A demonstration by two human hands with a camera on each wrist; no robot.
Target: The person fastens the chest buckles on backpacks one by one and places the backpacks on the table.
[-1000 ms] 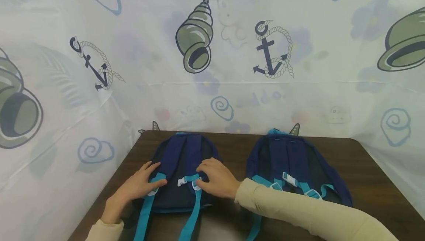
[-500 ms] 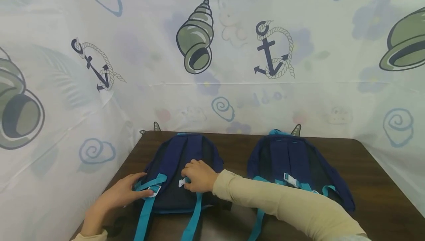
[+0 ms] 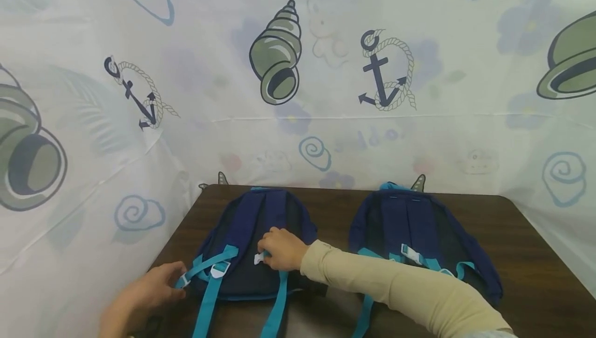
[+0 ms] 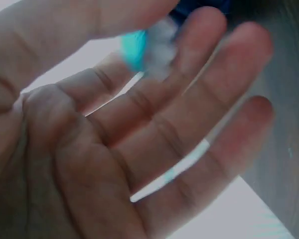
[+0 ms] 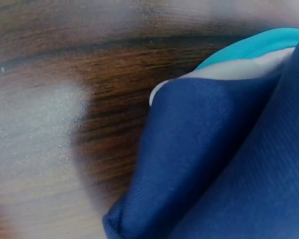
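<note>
A navy backpack [image 3: 247,219] with turquoise straps lies on the left side of the table, strap side up. My left hand [image 3: 157,289], at its lower left edge, pinches a white buckle piece [image 4: 160,47] at the end of a turquoise strap; the other fingers are spread in the left wrist view. My right hand [image 3: 283,249] reaches across the backpack's middle and pinches the turquoise webbing beside a white buckle half [image 3: 258,259]. A white strap adjuster [image 3: 219,269] sits between the hands. Only navy fabric [image 5: 189,139], turquoise and white edging show in the right wrist view.
A second navy backpack [image 3: 421,224] lies to the right, its white chest buckle [image 3: 411,254] fastened; my right sleeve [image 3: 372,276] crosses its lower part. Turquoise webbing straps [image 3: 274,307] hang toward the front. The brown table [image 3: 512,234] meets a patterned cloth [image 3: 326,69] behind.
My left hand has moved left and down, drawing the turquoise strap with its buckle piece outward. My right hand has shifted left from the right strap to the white buckle half.
</note>
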